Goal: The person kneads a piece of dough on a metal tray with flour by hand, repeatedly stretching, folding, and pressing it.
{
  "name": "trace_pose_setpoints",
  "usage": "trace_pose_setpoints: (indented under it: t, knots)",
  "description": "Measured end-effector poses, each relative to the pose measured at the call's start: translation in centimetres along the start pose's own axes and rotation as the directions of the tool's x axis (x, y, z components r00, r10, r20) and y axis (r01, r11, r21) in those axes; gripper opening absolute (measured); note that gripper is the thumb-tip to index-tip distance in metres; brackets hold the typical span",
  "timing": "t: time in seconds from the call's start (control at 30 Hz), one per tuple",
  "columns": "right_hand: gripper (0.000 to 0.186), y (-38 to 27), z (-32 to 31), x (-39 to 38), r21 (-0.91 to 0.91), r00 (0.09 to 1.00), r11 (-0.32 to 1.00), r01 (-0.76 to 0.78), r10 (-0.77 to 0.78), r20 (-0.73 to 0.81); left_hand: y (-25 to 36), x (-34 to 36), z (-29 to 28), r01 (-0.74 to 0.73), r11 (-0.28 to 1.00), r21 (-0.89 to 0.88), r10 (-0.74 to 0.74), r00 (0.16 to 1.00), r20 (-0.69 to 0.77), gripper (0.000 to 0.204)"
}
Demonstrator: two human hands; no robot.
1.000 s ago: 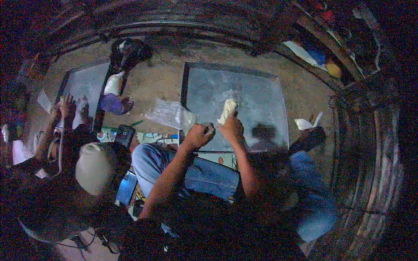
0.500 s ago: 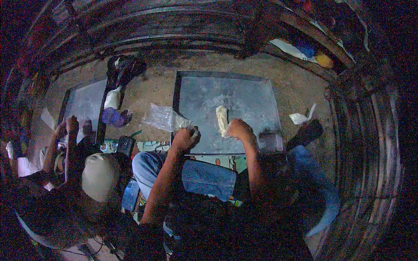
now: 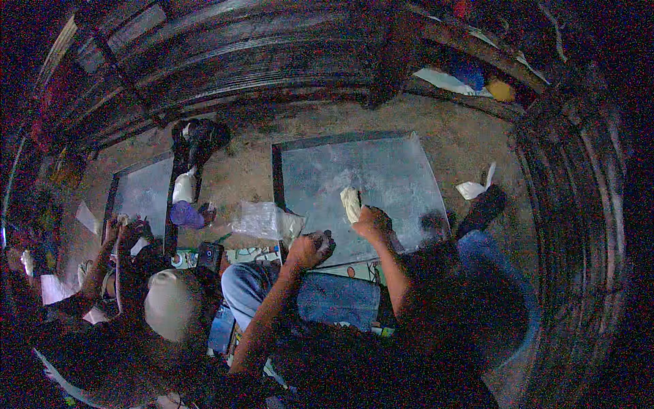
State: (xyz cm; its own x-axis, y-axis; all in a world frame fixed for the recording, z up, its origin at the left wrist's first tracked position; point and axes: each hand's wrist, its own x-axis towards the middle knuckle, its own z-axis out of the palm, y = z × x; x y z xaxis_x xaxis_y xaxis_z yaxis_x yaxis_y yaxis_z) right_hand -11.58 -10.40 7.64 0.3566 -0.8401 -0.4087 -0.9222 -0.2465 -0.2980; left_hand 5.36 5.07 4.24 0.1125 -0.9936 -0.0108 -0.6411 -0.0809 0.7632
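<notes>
Right hand [image 3: 373, 223]: curled around near end of pale bundle [image 3: 350, 203], half a second ago beside it | Bundle: over middle of grey tray [image 3: 402, 174] | Left hand [image 3: 310, 251]: curled at tray's near edge, contents cannot be told | Meaning: bundle apparently under right-hand control

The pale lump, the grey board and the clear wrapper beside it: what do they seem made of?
Pale lump: perhaps dough; matte, creased surface. Grey board: perhaps painted wood or metal; its dull, whitish-smeared face leaves this open. Clear wrapper: likely plastic film, see-through with glossy wrinkles.
</notes>
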Motion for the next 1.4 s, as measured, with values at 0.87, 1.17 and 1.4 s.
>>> trace_pose_setpoints:
  t: [0.87,1.17,1.4]
  knots:
    - [0.037,-0.3,-11.9,0.5,0.646,0.855,0.717,0.263,-0.484,0.189,4.7,4.7,-0.2,0.316,0.199,-0.928,-0.053,0.949,0.312,0.048]
    - [0.064,4.3,-0.5,2.5,-0.003,0.822,0.849,0.528,-0.51,0.254,3.4,4.0,0.0,0.098,0.468,-0.878,-0.2,0.98,0.002,0.038]
    - [0.06,2.2,-3.4,0.9,0.013,0.935,0.935,0.354,-0.354,-0.006,3.4,3.2,-0.4,-0.042,0.935,-0.351,-0.006,0.991,-0.134,0.025]
